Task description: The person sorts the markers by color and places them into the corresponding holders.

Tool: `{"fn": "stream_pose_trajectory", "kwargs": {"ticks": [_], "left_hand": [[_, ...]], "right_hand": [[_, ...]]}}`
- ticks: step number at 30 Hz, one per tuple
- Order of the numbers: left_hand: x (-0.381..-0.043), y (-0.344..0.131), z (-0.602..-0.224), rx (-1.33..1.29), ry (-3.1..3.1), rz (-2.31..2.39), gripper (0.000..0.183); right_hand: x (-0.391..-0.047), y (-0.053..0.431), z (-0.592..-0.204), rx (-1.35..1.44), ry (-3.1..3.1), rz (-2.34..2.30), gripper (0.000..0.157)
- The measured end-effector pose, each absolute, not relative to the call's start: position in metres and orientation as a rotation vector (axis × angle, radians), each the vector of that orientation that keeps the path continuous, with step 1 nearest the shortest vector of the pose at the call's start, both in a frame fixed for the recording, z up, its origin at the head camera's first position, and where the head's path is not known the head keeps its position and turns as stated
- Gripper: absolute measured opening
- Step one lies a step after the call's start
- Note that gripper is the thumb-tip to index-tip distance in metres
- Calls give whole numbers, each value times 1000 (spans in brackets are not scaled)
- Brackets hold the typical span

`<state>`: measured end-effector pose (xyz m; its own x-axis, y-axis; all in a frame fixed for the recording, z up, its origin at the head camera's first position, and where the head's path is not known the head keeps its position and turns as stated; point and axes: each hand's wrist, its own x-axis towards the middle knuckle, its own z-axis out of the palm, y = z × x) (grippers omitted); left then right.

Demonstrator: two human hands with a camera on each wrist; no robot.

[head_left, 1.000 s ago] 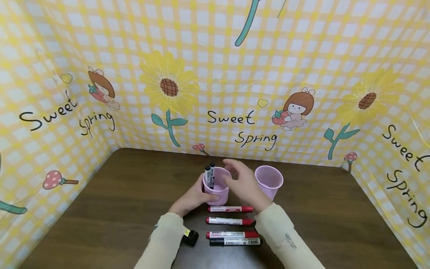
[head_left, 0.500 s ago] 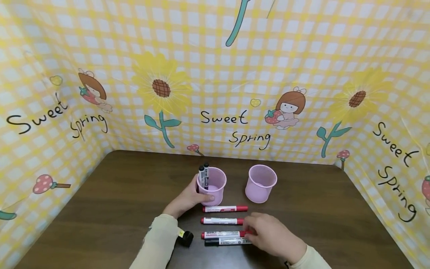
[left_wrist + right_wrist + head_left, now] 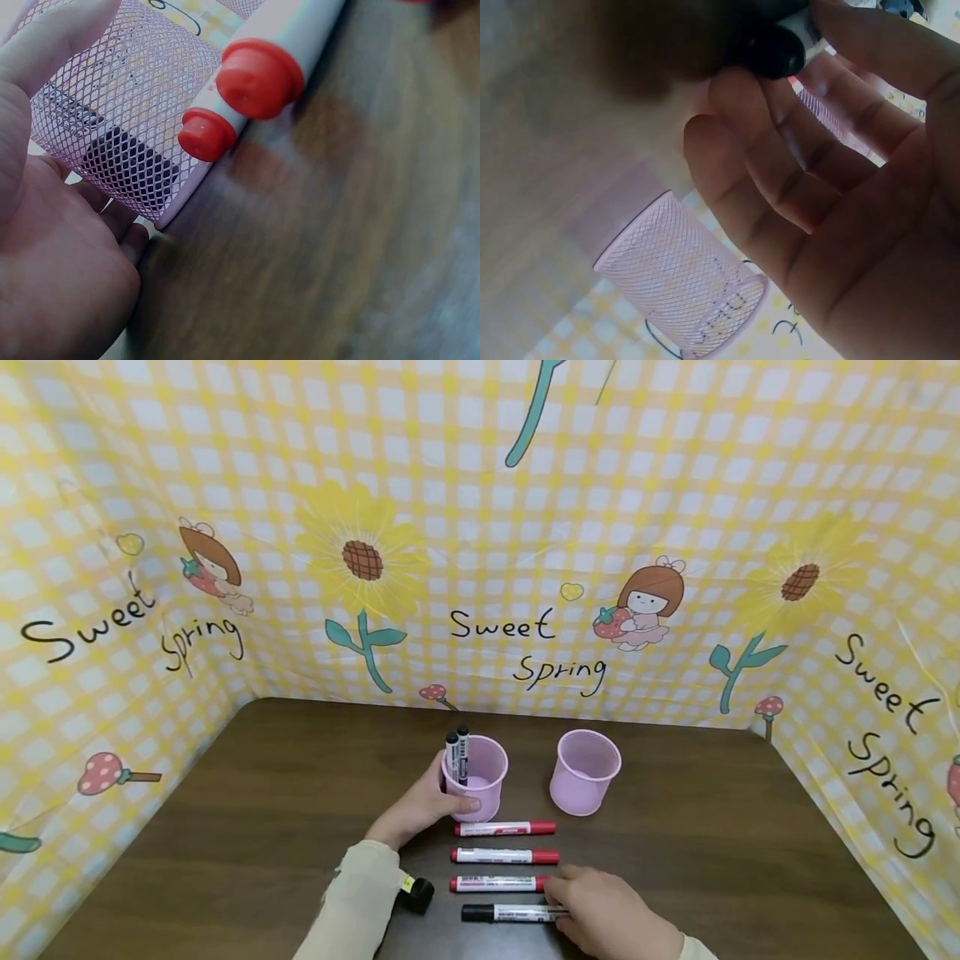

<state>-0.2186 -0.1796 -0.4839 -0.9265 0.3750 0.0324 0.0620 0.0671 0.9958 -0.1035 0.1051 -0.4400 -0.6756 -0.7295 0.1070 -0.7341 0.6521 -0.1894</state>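
My left hand (image 3: 420, 806) grips a pink mesh pen cup (image 3: 489, 797), thumb across its front; in the left wrist view the fingers go round its far side. Two black markers (image 3: 462, 758) stand in that cup, leaning on its left side. At the front, my right hand (image 3: 607, 910) pinches the right end of a black marker (image 3: 517, 913) lying on the table. That marker's black end (image 3: 780, 52) shows between thumb and fingers in the right wrist view. Three red markers (image 3: 498, 856) lie in parallel rows between the cup and the black marker.
A second pink mesh cup (image 3: 581, 793) stands upright to the right of the gripped one. A black object with a yellow tag (image 3: 418, 895) is by the left sleeve. A yellow checked cloth (image 3: 480, 527) borders the brown table (image 3: 300, 760) behind and at both sides.
My right hand has come from the gripped cup down to the front markers. The black marker has shifted toward me, away from the nearest red one. The left hand keeps its hold on the cup.
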Motion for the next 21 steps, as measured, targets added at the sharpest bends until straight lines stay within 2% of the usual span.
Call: {"fn": "stream_pose_trajectory", "kwargs": {"ticks": [5, 12, 21], "left_hand": [[-219, -180, -484, 453, 2114, 1953, 85], [-218, -180, -484, 432, 2108, 1963, 85], [-217, -180, -480, 420, 2074, 1954, 86]], "right_hand": [[-96, 103, -443, 1193, -2927, 231, 24], [-95, 105, -443, 1184, -2973, 219, 19], [-102, 117, -417, 1373, -2880, 629, 19]]}}
